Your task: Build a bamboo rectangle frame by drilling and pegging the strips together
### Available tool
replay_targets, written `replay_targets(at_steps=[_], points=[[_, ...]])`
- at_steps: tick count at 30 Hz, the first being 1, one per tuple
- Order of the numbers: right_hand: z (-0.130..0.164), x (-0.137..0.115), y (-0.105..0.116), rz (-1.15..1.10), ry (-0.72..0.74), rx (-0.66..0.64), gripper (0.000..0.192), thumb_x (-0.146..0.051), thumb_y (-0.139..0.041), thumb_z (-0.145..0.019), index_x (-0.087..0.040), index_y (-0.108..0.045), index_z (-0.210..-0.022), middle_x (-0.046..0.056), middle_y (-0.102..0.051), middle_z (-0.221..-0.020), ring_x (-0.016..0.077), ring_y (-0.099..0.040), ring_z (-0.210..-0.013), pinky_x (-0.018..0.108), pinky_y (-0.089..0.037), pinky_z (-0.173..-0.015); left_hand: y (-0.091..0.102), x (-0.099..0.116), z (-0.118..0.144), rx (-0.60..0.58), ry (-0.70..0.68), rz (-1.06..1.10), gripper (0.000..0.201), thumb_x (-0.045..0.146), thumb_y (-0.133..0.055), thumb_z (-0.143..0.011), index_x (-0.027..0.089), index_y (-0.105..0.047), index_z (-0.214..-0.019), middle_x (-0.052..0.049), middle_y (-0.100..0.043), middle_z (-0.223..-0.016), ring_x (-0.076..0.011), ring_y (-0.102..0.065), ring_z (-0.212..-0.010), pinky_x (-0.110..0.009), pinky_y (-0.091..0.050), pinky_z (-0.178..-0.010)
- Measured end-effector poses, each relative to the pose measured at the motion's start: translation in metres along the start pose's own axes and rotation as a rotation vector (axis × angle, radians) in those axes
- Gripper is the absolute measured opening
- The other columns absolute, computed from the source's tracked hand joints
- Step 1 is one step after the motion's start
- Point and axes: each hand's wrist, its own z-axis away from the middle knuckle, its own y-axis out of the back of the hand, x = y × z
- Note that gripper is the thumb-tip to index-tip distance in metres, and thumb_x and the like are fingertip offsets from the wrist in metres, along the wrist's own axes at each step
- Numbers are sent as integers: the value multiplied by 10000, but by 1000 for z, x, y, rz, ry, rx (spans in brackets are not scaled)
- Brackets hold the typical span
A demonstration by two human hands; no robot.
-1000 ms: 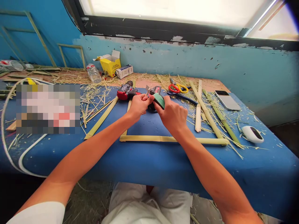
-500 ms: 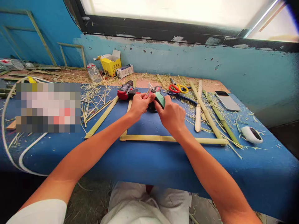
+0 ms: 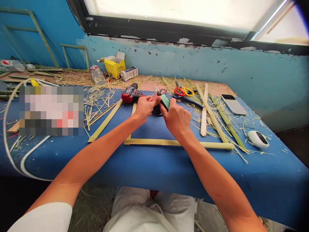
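Observation:
Over the middle of the blue table, both my hands meet on a green tape dispenser. My right hand grips its green body. My left hand pinches the clear tape end at its front. A red and black cordless drill lies just behind my left hand. In front of my hands lies a bamboo strip, running left to right. A second strip slants away at its left.
Red and yellow scissors and several bamboo sticks lie right of the hands. Beyond them sit a phone and a white device. A yellow box and a plastic bottle stand at the back. A white cable loops at left.
Both hands with the tape dispenser have risen slightly and shifted a little away from me. Nothing else on the table has moved.

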Motion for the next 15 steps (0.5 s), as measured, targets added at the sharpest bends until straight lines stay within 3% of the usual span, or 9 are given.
replay_targets(at_steps=[3, 6, 10, 15], points=[[-10, 7, 7, -75, -57, 83, 616, -674, -315, -1086, -149, -593, -1247, 215, -751, -957, 376, -742, -882, 410, -481, -781, -6, -12, 0, 85, -68, -38, 755, 447, -974, -711, 230, -252, -678, 123, -227, -563, -10, -176, -468, -208, -95, -430], [-21, 21, 14, -167, -158, 231, 667, -698, -299, -1076, -132, -590, -1278, 224, -724, -953, 371, -713, -881, 419, -464, -781, -11, -18, 3, 52, -80, -93, 774, 364, -998, -673, 219, -238, -650, 116, -244, -571, -8, -172, -501, -192, -118, -448], [-29, 42, 8, -235, -133, 216, 617, -701, -378, -1057, -174, -610, -1279, 171, -707, -912, 347, -683, -851, 385, -425, -769, -1, -3, 4, -46, -54, -62, 685, 368, -934, -782, 232, -268, -701, 117, -237, -586, -22, -154, -492, -186, -128, -441], [-33, 52, -6, -374, -35, 247, 531, -720, -456, -1019, -227, -649, -1056, 87, -653, -811, 268, -603, -768, 333, -348, -701, 21, 16, 0, -138, -18, -32, 576, 492, -802, -925, 243, -313, -747, 123, -206, -598, -36, -156, -446, -185, -115, -409]])
